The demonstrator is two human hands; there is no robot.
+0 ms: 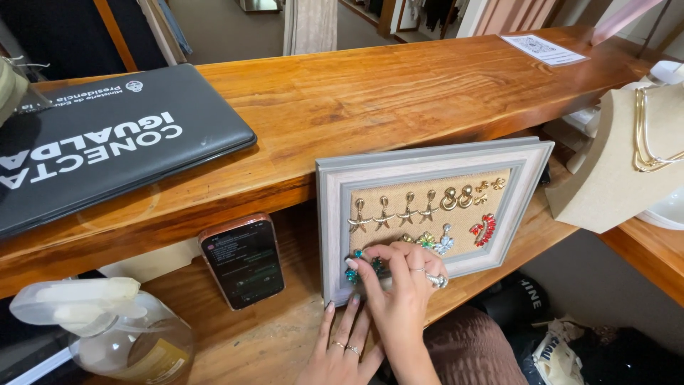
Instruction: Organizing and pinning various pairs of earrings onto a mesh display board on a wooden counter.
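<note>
A grey picture frame (pixel 332 214) with a burlap back stands on the lower wooden shelf, leaning against the counter. Several earrings hang on it: gold starfish (pixel 394 212), gold loops (pixel 457 197), a red cluster (pixel 484 229). My right hand (pixel 400 281), wearing rings, has its fingertips pinched on a blue-green earring (pixel 358 267) at the frame's lower left. My left hand (pixel 342 349) lies flat with fingers spread on the lower shelf (pixel 278 335), just below the frame, holding nothing.
A closed dark laptop (pixel 107 142) lies on the upper counter (pixel 370 93). A phone (pixel 242 260) with a lit screen leans left of the frame. A clear spray bottle (pixel 114 328) stands at lower left. A beige necklace bust (pixel 627 157) is at right; a paper sheet (pixel 545 48) lies far right.
</note>
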